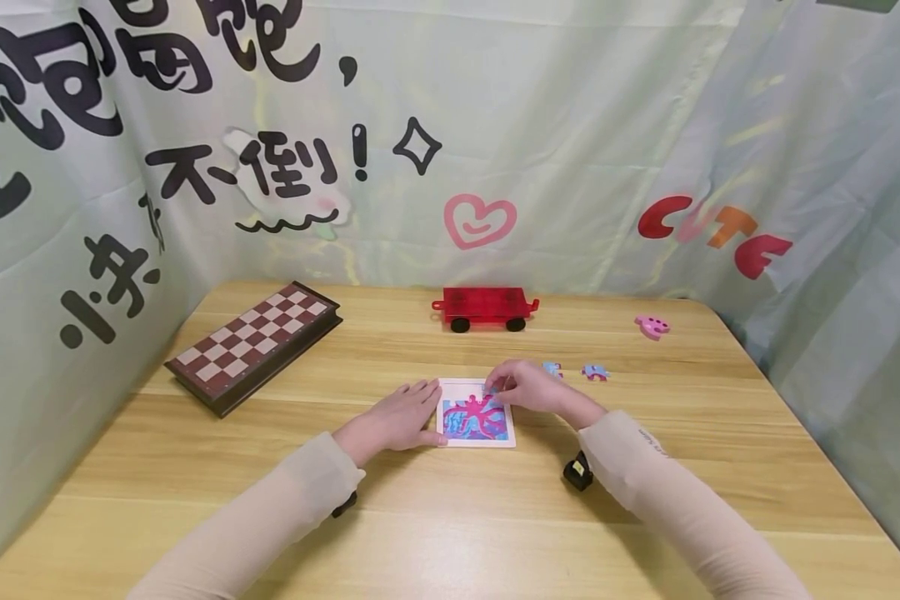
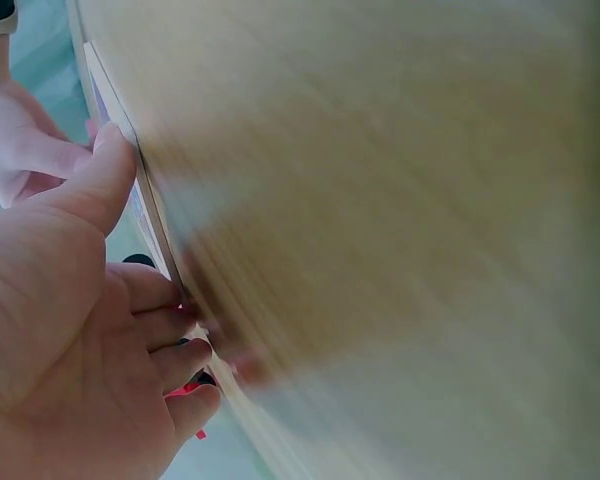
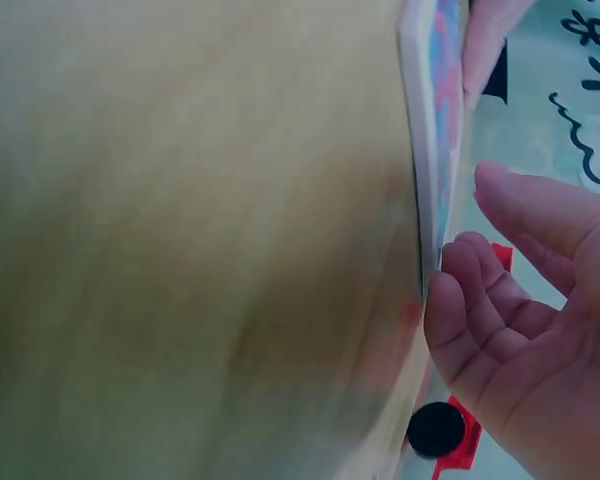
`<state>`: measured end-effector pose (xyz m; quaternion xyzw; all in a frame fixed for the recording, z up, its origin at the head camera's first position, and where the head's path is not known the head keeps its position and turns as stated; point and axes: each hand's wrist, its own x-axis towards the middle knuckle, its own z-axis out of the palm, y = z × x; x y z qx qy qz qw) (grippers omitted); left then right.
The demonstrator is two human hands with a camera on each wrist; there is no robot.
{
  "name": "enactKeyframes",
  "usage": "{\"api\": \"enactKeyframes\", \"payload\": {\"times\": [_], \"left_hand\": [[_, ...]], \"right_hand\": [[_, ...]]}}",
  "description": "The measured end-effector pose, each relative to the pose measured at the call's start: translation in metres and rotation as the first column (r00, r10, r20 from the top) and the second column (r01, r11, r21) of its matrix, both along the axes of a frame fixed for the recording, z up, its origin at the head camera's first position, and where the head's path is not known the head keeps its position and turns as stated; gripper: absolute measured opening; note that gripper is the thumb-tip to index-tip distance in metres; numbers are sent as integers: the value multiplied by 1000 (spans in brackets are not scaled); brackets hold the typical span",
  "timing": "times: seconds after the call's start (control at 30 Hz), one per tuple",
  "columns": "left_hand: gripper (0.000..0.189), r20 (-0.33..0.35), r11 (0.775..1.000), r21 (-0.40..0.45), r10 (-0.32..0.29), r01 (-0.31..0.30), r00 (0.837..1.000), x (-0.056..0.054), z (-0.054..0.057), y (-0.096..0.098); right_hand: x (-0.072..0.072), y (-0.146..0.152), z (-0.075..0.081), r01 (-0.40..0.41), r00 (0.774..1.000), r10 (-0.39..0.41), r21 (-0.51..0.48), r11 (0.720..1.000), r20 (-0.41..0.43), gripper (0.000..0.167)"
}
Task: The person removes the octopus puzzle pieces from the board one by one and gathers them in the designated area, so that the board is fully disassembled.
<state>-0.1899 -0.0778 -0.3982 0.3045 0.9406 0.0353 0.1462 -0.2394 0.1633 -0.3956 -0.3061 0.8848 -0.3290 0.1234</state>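
A square puzzle board (image 1: 477, 443) with a white border lies on the table, its fitted pieces forming a pink octopus on blue. Its upper strip is bare white. My left hand (image 1: 405, 415) rests at the board's left edge with fingers extended, the thumb along the lower left corner. Over the upper right corner, my right hand (image 1: 527, 387) pinches a small bluish puzzle piece, mostly hidden by the fingers. Two loose blue puzzle pieces lie just beyond that hand, one partly covered by it, the other puzzle piece (image 1: 596, 372) farther right.
A checkered board-game box (image 1: 255, 342) lies at the left back. A red toy wagon (image 1: 484, 307) with black wheels stands at the table's far middle. Toward the right back is a pink piece with holes (image 1: 652, 327). Printed curtains enclose the table's back and sides.
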Motion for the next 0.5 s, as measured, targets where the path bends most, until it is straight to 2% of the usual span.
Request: {"api": "enactKeyframes", "payload": {"times": [0.27,0.5], "left_hand": [[82,5,1000,2,0,0,1000,1,2,0],[82,2,1000,2,4,-4,1000,0,1,1]], "right_hand": [[0,-8,-3,24,1000,-24,113,993,2,10],[1,-10,-1,86,996,-89,132,988,19,11]]}}
